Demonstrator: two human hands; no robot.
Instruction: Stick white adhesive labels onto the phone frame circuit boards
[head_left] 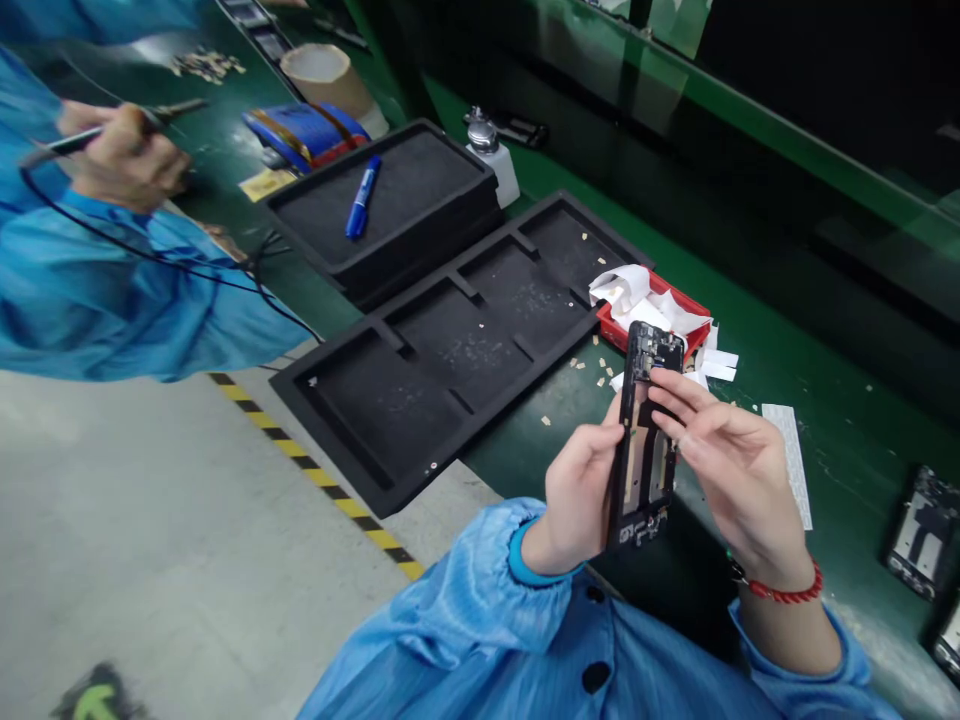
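An opened smartphone chassis [637, 455] stands nearly upright before me, its inner side with small boards and bare metal toward the right. My left hand [581, 485] is closed around its left edge, thumb along the side. At the upper part of the chassis, my right hand [731, 460] has its fingers stretched out and apart, fingertips touching or just over the inner parts. No object shows between those fingers. Behind the chassis sits a red box [686, 300] filled with crumpled white paper [634, 290]. Small beige pieces [546, 421] lie scattered on the green table to the left.
A long black tray [442, 355] with dividers overhangs the table edge. Beyond it, a blue marker [363, 197] lies on stacked black trays [420, 190] beside a pump bottle [495, 165]. More chassis [924, 530] rest at right. At left, a co-worker's hand [131, 155] holds a corded tool.
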